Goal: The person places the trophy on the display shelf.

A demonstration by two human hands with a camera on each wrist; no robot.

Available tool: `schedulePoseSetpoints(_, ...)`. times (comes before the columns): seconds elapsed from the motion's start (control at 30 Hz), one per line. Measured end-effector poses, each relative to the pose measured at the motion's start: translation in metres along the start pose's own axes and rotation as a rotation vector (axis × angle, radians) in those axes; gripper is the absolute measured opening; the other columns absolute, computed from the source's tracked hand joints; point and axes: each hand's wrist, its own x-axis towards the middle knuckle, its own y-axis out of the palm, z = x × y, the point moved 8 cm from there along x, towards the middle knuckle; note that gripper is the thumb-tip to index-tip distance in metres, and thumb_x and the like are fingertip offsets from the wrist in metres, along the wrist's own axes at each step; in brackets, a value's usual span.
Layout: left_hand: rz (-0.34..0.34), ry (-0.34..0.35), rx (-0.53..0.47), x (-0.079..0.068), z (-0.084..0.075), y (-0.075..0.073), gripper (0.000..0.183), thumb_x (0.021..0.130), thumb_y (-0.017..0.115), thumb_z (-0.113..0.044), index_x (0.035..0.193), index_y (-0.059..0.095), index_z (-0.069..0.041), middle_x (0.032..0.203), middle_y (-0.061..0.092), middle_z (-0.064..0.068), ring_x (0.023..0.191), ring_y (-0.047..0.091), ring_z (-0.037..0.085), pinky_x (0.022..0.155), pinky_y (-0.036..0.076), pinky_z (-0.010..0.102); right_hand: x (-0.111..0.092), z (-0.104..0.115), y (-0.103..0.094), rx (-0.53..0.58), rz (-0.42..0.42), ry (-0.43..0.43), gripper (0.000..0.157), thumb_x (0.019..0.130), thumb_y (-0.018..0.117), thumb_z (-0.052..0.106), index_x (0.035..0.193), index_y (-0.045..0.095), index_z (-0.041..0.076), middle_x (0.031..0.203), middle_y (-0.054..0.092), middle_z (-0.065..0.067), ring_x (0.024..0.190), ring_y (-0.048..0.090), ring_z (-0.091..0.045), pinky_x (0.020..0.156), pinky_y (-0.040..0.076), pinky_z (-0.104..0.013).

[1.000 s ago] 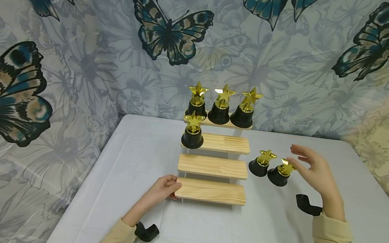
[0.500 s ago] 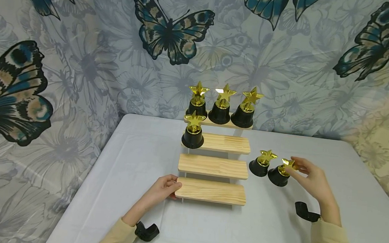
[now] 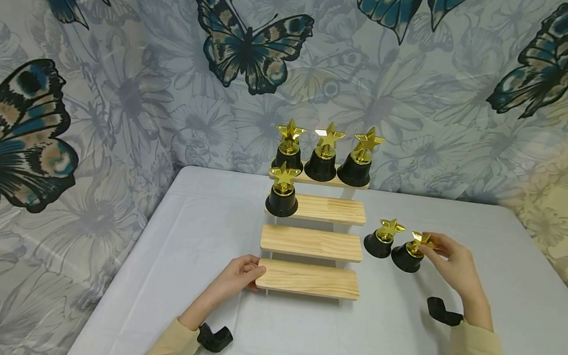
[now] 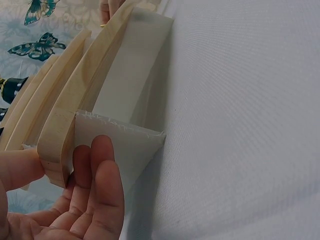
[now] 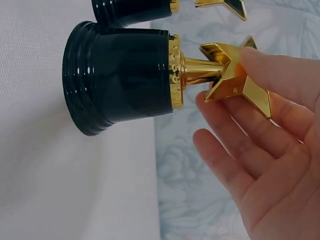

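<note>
On the white table, my right hand (image 3: 453, 263) pinches the gold star of a small trophy (image 3: 407, 257) with a black base. The right wrist view shows the thumb on the star (image 5: 232, 75) and the fingers behind it. A second star trophy (image 3: 379, 243) stands just left of it. My left hand (image 3: 237, 273) grips the left end of the lowest wooden board of a tiered display stand (image 3: 308, 280). In the left wrist view its thumb lies on the board (image 4: 65, 130), with the fingers underneath beside a whitish support panel (image 4: 125, 135).
Three star trophies stand on the stand's top tier, the middle one (image 3: 320, 163) between its neighbours. Another trophy (image 3: 281, 199) is at the left end of the second tier. Behind the table (image 3: 203, 205) hangs a butterfly-patterned cloth (image 3: 135, 106).
My right hand has come down and left onto the right-hand trophy's star and now pinches it. The left hand stays at the board, and the trophies have not visibly moved.
</note>
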Motion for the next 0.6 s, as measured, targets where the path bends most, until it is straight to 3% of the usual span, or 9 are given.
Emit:
schedulePoseSetpoints(0.3, -0.002, 0.001, 0.012, 0.0017, 0.0016, -0.001, 0.044, 0.096, 0.053, -0.023, 0.118, 0.045, 0.014, 0.09, 0.066, 0.016, 0.07, 0.061, 0.015, 0.068, 0.053, 0.033, -0.001, -0.004, 0.0001, 0.055, -0.05, -0.001, 0.028, 0.086, 0.066, 0.008, 0.108, 0.061, -0.009, 0.096, 0.064, -0.021, 0.082, 0.049, 0.019, 0.07, 0.039, -0.001)
schedulePoseSetpoints(0.43, -0.008, -0.002, 0.016, 0.002, 0.0016, -0.0012, 0.044, 0.096, 0.054, -0.023, 0.118, 0.046, 0.014, 0.091, 0.066, 0.016, 0.069, 0.061, 0.015, 0.067, 0.053, 0.033, -0.0017, -0.0091, -0.001, 0.104, -0.081, -0.004, 0.027, 0.085, 0.068, 0.008, 0.107, 0.062, -0.007, 0.091, 0.065, -0.013, 0.081, 0.051, 0.016, 0.07, 0.039, 0.0)
schedulePoseSetpoints(0.6, -0.006, 0.001, 0.015, 0.0016, 0.0008, -0.0007, 0.043, 0.096, 0.053, -0.023, 0.117, 0.046, 0.014, 0.092, 0.066, 0.018, 0.069, 0.062, 0.015, 0.067, 0.053, 0.033, -0.0027, -0.0033, -0.0082, 0.027, -0.086, -0.005, 0.028, 0.086, 0.067, 0.007, 0.109, 0.061, -0.006, 0.093, 0.064, -0.017, 0.081, 0.047, 0.019, 0.069, 0.038, 0.0)
